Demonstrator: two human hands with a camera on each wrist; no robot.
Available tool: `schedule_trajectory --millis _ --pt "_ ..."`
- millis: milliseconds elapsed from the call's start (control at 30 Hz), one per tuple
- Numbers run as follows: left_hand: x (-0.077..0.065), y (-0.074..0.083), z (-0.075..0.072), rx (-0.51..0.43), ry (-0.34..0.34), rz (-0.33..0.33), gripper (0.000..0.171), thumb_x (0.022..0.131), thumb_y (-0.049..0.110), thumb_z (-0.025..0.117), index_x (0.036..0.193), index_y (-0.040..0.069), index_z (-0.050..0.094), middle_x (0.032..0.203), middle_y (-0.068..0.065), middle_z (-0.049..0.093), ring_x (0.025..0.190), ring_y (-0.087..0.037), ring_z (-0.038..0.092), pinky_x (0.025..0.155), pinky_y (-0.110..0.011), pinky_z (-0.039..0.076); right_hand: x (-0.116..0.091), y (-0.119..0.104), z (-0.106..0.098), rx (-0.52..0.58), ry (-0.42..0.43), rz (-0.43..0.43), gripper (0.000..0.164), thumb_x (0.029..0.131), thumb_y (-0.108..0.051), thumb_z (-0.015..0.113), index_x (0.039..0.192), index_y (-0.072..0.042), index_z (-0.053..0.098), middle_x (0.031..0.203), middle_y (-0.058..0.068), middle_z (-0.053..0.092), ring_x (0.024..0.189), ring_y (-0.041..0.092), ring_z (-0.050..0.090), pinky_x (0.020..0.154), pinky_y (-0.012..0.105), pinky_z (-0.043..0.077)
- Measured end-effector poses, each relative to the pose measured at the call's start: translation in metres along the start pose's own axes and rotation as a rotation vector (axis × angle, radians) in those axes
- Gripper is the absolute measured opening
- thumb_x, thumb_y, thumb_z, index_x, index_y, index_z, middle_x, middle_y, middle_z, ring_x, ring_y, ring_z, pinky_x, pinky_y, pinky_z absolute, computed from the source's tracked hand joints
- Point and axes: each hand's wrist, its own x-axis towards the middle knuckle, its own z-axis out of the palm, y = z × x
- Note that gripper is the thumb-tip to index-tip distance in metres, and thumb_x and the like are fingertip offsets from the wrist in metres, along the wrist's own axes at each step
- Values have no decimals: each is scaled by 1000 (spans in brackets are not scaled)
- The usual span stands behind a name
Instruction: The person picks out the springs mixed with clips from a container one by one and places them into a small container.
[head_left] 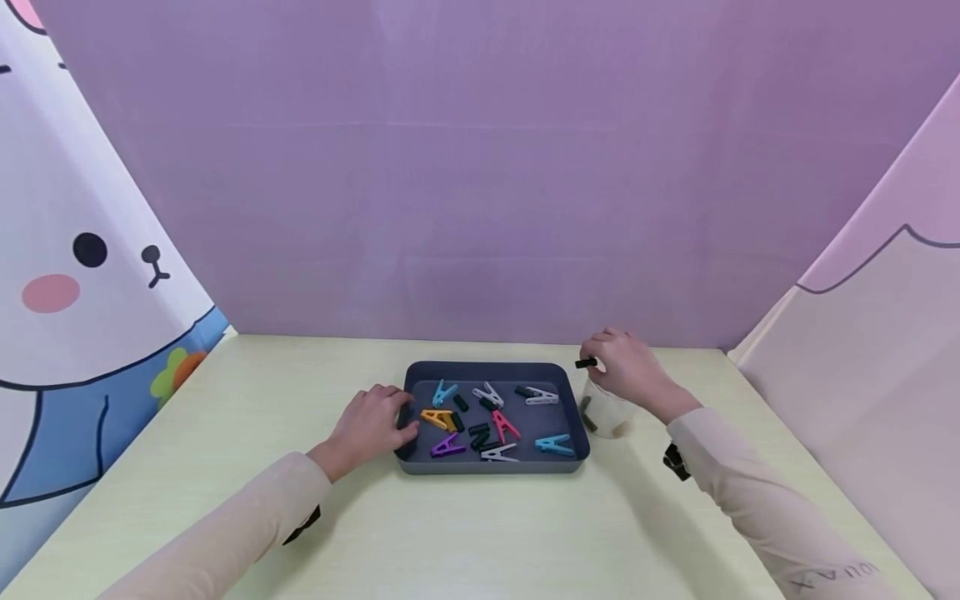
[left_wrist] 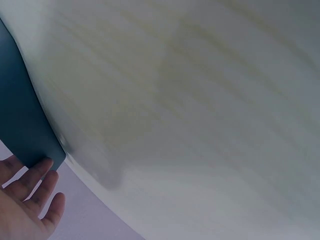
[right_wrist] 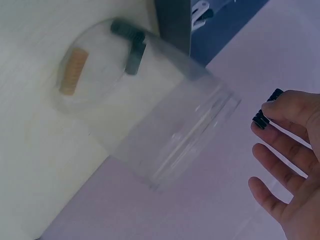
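Observation:
My right hand (head_left: 628, 367) pinches a small black ridged piece (right_wrist: 260, 120) between thumb and index finger, the other fingers spread loosely. It is above and beside the mouth of a clear jar (head_left: 611, 414). Two dark ridged pieces (right_wrist: 127, 31) and a tan ridged piece (right_wrist: 74, 71) lie at the jar's bottom. My left hand (head_left: 372, 425) grips the left rim of a dark grey tray (head_left: 491, 468), fingers bent over its corner. Inside lie several clothespins, among them orange (head_left: 437, 418), purple (head_left: 447, 446), red (head_left: 505, 425) and blue (head_left: 555, 444), with black ridged pieces (head_left: 478, 430) between.
The jar stands close to the tray's right wall on a pale wooden table (head_left: 480, 533). A purple cloth (head_left: 480, 183) hangs behind the table, and printed cloths (head_left: 82, 350) hang at both sides.

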Motion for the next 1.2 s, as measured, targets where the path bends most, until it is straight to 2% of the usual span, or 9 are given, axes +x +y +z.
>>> schedule_trajectory --millis 167,367,567,700,1200 --pt "0 -1 1 -2 2 2 45 76 42 65 107 9 65 108 -10 64 98 -27 58 80 -45 48 -7 11 -1 23 26 20 10 72 -7 70 79 -11 65 81 0 66 77 21 52 67 41 43" --pt "0 -2 2 -2 14 3 44 76 43 65 105 10 66 106 -9 65 97 -26 59 79 -44 48 -16 20 2 49 18 62 10 72 -6 69 81 -9 67 82 3 67 78 23 54 68 42 45" --pt "-1 -2 2 -10 5 3 44 77 43 64 106 10 65 107 -9 65 97 -26 59 79 -44 48 -23 27 10 84 14 85 12 70 -3 69 82 -8 68 81 4 68 78 25 56 69 45 46" --pt "-1 -2 2 -13 -6 -2 44 77 43 64 106 10 65 108 -9 64 98 -26 58 81 -44 48 -28 32 17 93 10 101 10 70 -4 68 78 -9 67 77 2 66 74 23 54 64 43 44" --pt "-1 0 1 -27 0 -8 45 77 42 64 107 9 65 108 -9 64 99 -27 58 82 -45 48 -31 33 22 120 -26 189 9 71 -4 67 78 -10 67 79 2 67 76 23 54 61 45 43"
